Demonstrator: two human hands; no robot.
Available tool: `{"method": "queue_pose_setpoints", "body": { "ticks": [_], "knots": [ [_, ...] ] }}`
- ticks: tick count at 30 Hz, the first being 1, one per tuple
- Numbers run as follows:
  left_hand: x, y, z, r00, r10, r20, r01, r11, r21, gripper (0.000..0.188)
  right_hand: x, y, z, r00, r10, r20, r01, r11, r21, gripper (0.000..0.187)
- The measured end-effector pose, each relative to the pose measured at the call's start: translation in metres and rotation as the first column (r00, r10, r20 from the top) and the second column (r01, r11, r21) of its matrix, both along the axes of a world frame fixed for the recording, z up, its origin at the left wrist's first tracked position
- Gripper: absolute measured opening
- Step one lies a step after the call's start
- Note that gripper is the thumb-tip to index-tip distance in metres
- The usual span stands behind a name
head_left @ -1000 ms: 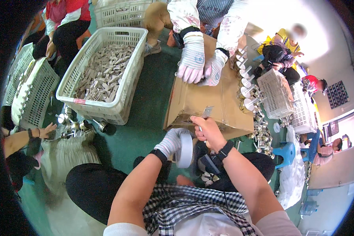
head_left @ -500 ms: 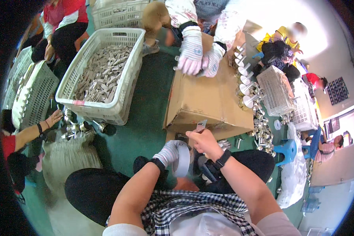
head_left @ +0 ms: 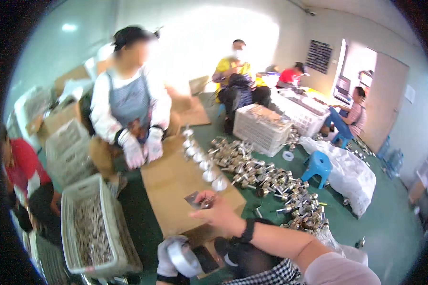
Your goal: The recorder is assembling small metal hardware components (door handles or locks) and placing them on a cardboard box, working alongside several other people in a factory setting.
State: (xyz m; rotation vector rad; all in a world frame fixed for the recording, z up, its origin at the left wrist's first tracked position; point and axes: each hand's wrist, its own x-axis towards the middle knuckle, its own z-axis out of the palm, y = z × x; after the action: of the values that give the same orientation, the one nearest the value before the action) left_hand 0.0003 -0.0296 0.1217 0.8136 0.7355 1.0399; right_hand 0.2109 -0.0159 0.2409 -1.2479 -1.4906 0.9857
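My left hand [head_left: 165,260], in a pale glove, grips a wide roll of grey-white tape [head_left: 189,262] near the front of a brown cardboard box [head_left: 171,183]. Bare and with a black wristband, my right hand [head_left: 221,217] is over the box's near end. Its fingers are closed on a flat metal piece [head_left: 192,198] that sticks out toward the left; its exact kind does not show. Along the box's right edge stands a row of metal fittings with round pale discs [head_left: 218,184]. Across the box, a co-worker's gloved hands [head_left: 141,148] rest at its far left edge.
To the left stands a white plastic crate [head_left: 110,237] full of small metal pieces. Many cylindrical metal fittings [head_left: 266,178] lie heaped on the floor at right, near a blue stool [head_left: 317,166] and a white sack [head_left: 349,175]. Further back are more crates [head_left: 261,130] and seated people.
My view has swung up and to the right. My right hand, still with the metal piece, is now over the box top; my left keeps the tape. The co-worker has straightened up.
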Motion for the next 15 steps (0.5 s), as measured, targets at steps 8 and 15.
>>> {"method": "queue_pose_setpoints", "body": {
  "ticks": [8, 15],
  "knots": [
    [-0.017, 0.068, 0.095, 0.836, 0.448, -0.317, -0.027, 0.611, 0.791, 0.020, -0.037, 0.033, -0.045, 0.682, -0.203, -0.703, 0.138, 0.979, -0.148, 0.034],
    [-0.037, 0.112, 0.080, 0.968, 0.216, -0.126, -0.102, 0.802, 0.588, 0.023, -0.074, 0.023, -0.039, 0.825, 0.067, -0.561, 0.131, 0.943, 0.306, 0.042]
  ]
}}
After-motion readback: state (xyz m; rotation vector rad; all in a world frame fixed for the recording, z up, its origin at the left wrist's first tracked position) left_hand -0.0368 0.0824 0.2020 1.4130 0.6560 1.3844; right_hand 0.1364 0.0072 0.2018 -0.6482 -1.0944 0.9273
